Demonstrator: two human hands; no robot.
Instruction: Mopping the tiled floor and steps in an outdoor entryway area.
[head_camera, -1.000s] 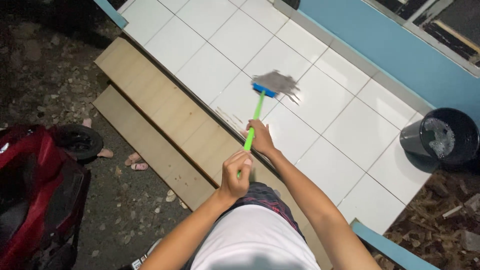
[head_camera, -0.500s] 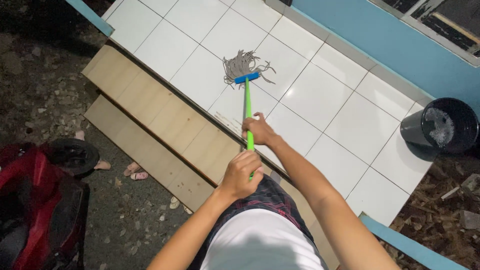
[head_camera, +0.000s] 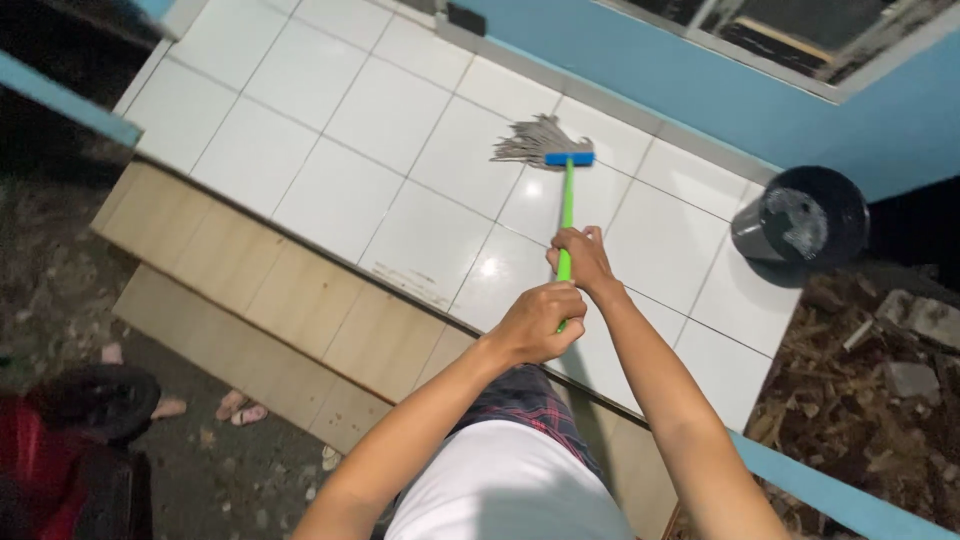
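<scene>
White floor tiles (head_camera: 340, 200) filled the frame's centre as the left hand (head_camera: 538, 322) and right hand (head_camera: 580, 258) clenched a green-handled mop (head_camera: 563, 200), its strands at upper centre near the blue wall (head_camera: 640, 60); overlapping strokes would likely clean best.

Green-handled mop (head_camera: 565, 205), grey strings splayed left on white tiles

White tiled floor (head_camera: 340, 200), blue wall (head_camera: 640, 60), tan steps (head_camera: 250, 300), dark gravel ground (head_camera: 60, 250).
</scene>
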